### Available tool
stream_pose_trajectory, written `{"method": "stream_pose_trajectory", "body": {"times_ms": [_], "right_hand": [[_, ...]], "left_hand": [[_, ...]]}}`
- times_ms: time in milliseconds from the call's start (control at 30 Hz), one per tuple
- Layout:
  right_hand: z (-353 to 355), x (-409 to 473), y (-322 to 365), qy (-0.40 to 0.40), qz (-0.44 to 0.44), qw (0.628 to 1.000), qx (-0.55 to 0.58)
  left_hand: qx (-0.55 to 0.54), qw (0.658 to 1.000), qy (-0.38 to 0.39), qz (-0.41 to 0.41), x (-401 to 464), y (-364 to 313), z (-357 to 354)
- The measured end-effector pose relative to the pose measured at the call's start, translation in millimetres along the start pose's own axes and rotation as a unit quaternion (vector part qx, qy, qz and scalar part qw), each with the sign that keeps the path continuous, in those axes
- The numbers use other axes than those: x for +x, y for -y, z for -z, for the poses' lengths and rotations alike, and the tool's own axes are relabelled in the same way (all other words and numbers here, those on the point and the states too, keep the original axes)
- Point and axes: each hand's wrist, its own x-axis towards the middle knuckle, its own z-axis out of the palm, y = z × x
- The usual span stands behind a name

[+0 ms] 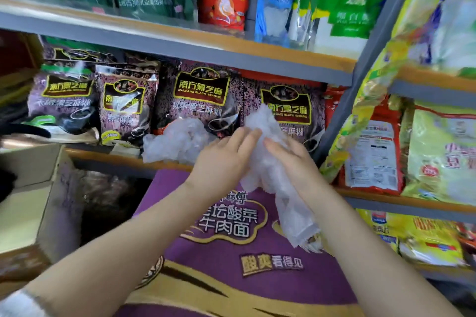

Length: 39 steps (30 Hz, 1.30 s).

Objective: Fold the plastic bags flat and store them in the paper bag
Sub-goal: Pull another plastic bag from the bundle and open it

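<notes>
A crumpled clear plastic bag (268,170) is held up between both hands above a purple carton. My left hand (221,157) grips its left side with fingers curled over the plastic. On the right side, my right hand (293,159) holds it, fingers wrapped against it. The bag's tail hangs down to the carton top. A second crumpled clear plastic bag (177,144) lies on the shelf edge just left of my hands. No paper bag is clearly seen.
The purple noodle carton (231,252) lies under my arms. An open cardboard box (38,188) stands at the left. Shelves (231,56) packed with black sesame packets (201,95) are behind, and snack bags (373,157) fill the shelves at right.
</notes>
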Motion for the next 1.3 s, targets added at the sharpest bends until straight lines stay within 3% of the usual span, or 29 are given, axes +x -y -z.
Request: {"method": "stream_pose_trajectory", "body": {"times_ms": [133,367,433,500,567,633,767,900,1000,1100,1167,1233,1300], "right_hand": [[42,-33,1,0.085,0.026,0.996,-0.020],[109,-59,-46,0.003,-0.088,0.987,-0.137],[112,-65,-54,-0.005,-0.084,0.964,-0.254],[104,-80,-42,0.008,0.003,0.928,-0.373],[90,-100,-17,0.059,0.097,0.949,-0.294],[76,-125,11,0.130,0.114,0.974,-0.147],[58,-154,41,0.234,0.117,0.957,-0.124],[56,-161,42,0.259,0.069,0.960,-0.082],[59,-157,29,0.211,0.049,0.973,-0.081],[64,-147,10,0.099,0.028,0.991,-0.086],[65,-142,-1,0.017,0.036,0.996,-0.080],[62,-138,-10,-0.058,0.046,0.995,-0.062],[58,-133,-19,-0.128,0.036,0.990,-0.044]], "left_hand": [[0.020,0.999,-0.011,-0.036,-13,-20,25],[-0.074,0.991,0.082,0.079,-45,-57,67],[-0.125,0.973,0.134,0.142,-53,-70,77],[-0.163,0.964,0.141,0.154,-59,-82,89],[-0.184,0.963,0.136,0.145,-60,-91,104],[-0.200,0.959,0.131,0.150,-61,-101,118],[-0.248,0.952,0.096,0.151,-64,-125,149],[-0.285,0.945,0.107,0.124,-71,-131,158],[-0.317,0.921,0.154,0.166,-83,-118,148],[-0.318,0.903,0.212,0.195,-101,-102,138],[-0.275,0.911,0.242,0.189,-112,-95,130],[-0.271,0.909,0.235,0.211,-121,-87,123],[-0.339,0.869,0.213,0.290,-125,-77,120]]}}
